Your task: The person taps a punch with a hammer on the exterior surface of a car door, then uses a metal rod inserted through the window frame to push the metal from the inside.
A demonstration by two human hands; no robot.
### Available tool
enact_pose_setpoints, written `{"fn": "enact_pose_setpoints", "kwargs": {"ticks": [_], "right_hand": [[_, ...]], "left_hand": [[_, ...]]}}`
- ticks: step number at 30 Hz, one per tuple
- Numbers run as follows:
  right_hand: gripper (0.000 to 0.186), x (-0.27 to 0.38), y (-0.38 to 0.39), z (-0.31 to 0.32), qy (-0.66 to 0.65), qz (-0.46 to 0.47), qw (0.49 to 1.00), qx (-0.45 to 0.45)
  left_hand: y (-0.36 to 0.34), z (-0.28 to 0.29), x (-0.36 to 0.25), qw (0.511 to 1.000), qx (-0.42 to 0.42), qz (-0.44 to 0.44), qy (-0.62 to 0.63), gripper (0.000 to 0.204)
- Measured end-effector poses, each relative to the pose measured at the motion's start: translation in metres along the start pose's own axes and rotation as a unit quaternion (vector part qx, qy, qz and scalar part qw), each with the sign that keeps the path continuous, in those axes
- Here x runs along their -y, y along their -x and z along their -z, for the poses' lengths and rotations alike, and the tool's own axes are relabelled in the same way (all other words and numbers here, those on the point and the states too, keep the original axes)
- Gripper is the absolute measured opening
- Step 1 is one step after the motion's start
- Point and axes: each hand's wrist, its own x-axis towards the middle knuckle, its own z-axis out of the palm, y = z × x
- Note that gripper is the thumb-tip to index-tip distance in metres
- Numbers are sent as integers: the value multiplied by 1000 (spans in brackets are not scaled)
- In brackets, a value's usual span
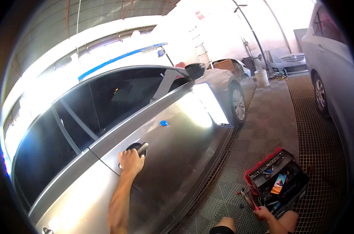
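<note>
My left hand is closed around the door handle of a grey-brown car, with the arm stretched across the door panel. Higher on that panel sits a small blue piece. Low at the right, my right hand grips a slim red-handled tool with a hammer-like head end. The tool is just left of an open toolbox with a red edge. Inside the box lie several hand tools and a phone with a lit screen.
A bright rectangular light panel stands against the front of the door. A silver car is parked at the right. Ribbed floor tiles run between the cars. A white bucket and a loose bumper are farther back.
</note>
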Motion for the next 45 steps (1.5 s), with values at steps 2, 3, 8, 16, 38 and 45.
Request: {"fn": "enact_pose_setpoints", "kwargs": {"ticks": [2,3,8,16,38,45], "right_hand": [[35,0,-2,-15,-42,-21,998,42],[37,3,-3,-22,-39,35,997,56],[44,26,21,-63,64,96,991,66],[48,34,53,-28,40,91,991,92],[40,31,42,-8,-100,39,992,59],[38,45,26,-36,-82,134,985,74]], "left_hand": [[-7,-10,5,1000,1,-2,15,47],[-10,-13,6,1000,-7,-4,8,47],[-12,-2,-7,996,69,49,37,52],[1,25,-27,996,81,33,-2,60],[-31,7,-18,996,84,20,-38,54],[-41,5,-23,990,122,68,24,59]]}}
